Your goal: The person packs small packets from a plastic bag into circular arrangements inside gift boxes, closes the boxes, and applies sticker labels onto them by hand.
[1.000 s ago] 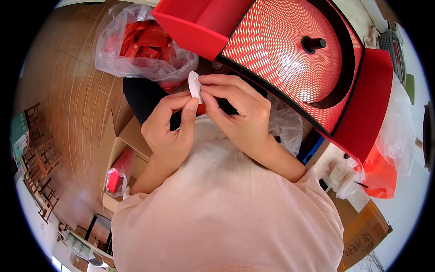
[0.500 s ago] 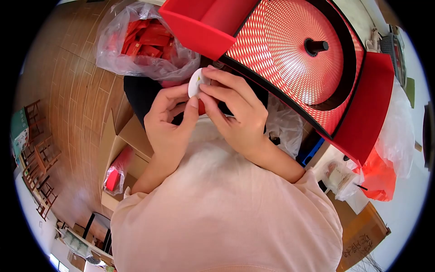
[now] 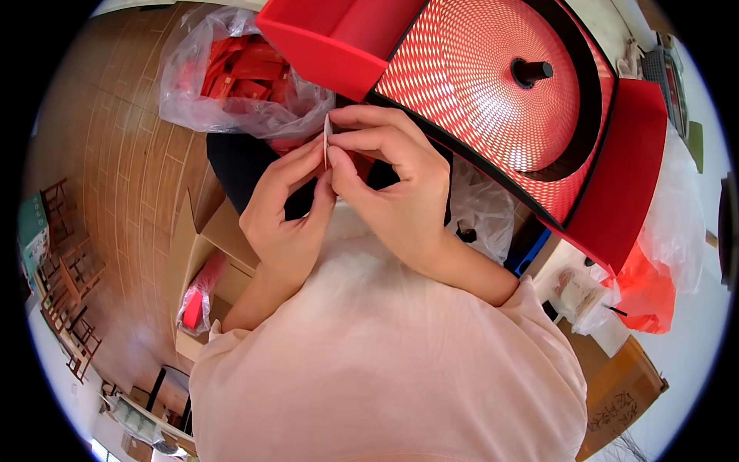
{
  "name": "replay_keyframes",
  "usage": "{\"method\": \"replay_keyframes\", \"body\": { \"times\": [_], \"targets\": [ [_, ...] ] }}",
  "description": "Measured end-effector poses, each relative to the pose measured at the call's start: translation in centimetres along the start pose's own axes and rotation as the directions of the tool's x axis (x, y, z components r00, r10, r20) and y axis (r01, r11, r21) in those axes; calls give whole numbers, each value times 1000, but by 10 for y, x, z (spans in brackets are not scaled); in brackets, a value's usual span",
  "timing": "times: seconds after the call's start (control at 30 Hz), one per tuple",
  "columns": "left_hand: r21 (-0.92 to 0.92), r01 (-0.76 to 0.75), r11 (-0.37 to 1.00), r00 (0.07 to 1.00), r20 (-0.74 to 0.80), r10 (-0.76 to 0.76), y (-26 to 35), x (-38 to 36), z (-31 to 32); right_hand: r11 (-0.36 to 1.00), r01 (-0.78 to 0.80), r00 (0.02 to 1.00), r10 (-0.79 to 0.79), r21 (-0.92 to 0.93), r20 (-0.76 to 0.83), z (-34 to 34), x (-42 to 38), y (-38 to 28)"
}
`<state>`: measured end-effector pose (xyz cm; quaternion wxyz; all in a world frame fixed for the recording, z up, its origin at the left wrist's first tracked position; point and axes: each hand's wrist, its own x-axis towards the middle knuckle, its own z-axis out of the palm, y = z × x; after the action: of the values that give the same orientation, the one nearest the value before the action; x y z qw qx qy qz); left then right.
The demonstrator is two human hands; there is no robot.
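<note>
your left hand (image 3: 281, 215) and right hand (image 3: 404, 192) pinch the thin white disc (image 3: 328, 129) between their fingertips, edge-on, ahead of your pale shirt (image 3: 385, 346) and near the clear plastic bag (image 3: 178, 96). press its rim lightly and evenly, so it neither bends nor slips.

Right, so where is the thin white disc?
In the head view, the disc is left of centre, pinched between the left hand and right hand.

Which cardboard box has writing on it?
The box at lower right, marked with dark handwritten characters. The box at left shows no writing; it stands open, holding a plastic-wrapped red item.
</note>
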<state>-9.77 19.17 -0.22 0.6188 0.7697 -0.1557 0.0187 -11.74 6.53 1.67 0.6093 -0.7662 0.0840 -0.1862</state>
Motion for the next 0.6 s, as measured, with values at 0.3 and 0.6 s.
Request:
{"method": "replay_keyframes", "body": {
  "times": [0.3, 0.6],
  "targets": [
    [90, -101, 991, 994, -22, 103, -7, -2, -2, 999, 30, 999, -29, 38, -21, 7, 4, 2],
    [-172, 59, 983, 998, -11, -61, -8, -7, -1, 998, 44, 998, -42, 52, -45, 14, 2, 5]
  ]
}}
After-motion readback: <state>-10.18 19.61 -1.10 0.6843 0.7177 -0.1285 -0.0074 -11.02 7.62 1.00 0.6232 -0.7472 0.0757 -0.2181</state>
